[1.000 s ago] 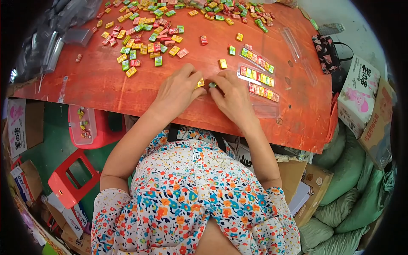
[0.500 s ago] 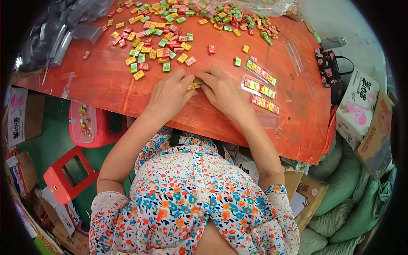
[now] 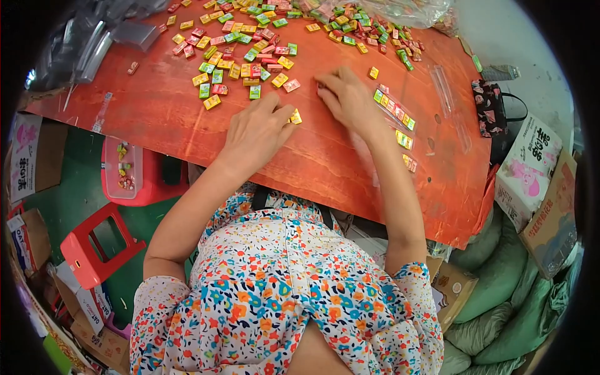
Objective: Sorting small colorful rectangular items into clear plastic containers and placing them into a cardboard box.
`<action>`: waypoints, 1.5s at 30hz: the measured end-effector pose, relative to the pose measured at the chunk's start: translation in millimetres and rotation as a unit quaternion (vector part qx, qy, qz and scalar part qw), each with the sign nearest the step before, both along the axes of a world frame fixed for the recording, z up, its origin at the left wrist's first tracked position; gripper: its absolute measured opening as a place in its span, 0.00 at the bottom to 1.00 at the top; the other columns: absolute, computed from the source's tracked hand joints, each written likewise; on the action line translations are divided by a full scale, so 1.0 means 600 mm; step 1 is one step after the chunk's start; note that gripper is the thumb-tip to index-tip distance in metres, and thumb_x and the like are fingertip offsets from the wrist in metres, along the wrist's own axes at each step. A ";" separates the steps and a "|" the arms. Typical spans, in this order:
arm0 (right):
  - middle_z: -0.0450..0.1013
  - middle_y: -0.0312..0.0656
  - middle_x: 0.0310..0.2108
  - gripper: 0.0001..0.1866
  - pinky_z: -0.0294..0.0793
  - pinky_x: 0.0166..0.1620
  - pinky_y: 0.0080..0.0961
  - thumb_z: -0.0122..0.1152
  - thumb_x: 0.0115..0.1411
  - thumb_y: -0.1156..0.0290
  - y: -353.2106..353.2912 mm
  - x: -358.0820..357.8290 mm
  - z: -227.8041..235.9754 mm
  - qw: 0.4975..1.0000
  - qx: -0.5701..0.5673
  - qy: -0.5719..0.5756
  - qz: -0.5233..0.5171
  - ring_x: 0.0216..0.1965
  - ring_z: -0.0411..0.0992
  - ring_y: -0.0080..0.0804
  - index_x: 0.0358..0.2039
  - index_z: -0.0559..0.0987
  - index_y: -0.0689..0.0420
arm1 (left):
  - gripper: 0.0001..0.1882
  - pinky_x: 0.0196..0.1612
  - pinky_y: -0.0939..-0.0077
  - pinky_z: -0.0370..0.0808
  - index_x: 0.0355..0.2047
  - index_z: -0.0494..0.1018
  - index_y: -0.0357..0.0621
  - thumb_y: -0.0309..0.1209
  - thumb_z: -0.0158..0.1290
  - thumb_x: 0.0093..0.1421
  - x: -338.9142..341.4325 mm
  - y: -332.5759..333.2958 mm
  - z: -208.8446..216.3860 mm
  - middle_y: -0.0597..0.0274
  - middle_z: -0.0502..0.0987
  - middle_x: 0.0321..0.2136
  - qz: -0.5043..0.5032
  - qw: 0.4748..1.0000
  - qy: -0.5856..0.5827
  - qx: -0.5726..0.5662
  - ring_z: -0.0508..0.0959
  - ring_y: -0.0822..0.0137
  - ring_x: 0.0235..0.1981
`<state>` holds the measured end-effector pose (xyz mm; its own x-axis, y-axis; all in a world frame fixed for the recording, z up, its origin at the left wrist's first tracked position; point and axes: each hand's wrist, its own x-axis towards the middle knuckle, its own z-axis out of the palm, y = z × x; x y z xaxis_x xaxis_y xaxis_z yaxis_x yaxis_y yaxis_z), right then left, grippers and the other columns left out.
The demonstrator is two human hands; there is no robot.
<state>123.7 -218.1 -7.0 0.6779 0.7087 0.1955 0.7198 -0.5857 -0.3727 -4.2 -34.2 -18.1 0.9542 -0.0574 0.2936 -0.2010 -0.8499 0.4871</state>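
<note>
In the head view, the right hand (image 3: pixel 350 105) has been drawn away from the left hand (image 3: pixel 256 130), so the yellow box (image 3: pixel 296 116), over the red tabletop (image 3: pixel 169 122), is left pinched by left thumb and fingers alone. Unlike half a second ago, a red box (image 3: pixel 319 86) is reached by curled right fingertips; whether it is gripped cannot be told.

Table (image 3: pixel 156 106): red, wood-grained top, worn. Directly on surface — small coloured boxes (image 3: pixel 235 70), scattered; box-filled clear trays (image 3: pixel 392 106), right side; clear plastic packaging (image 3: pixel 134 34), far left.
</note>
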 end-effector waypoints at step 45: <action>0.73 0.42 0.42 0.19 0.73 0.45 0.34 0.65 0.54 0.70 0.030 -0.093 0.009 0.991 0.039 0.101 0.085 0.42 0.73 0.40 0.48 0.79 0.56 | 0.20 0.35 0.59 0.76 0.42 0.75 0.42 0.37 0.63 0.51 -0.034 0.055 -0.014 0.54 0.72 0.37 -0.037 0.997 0.037 -0.064 0.77 0.51 0.35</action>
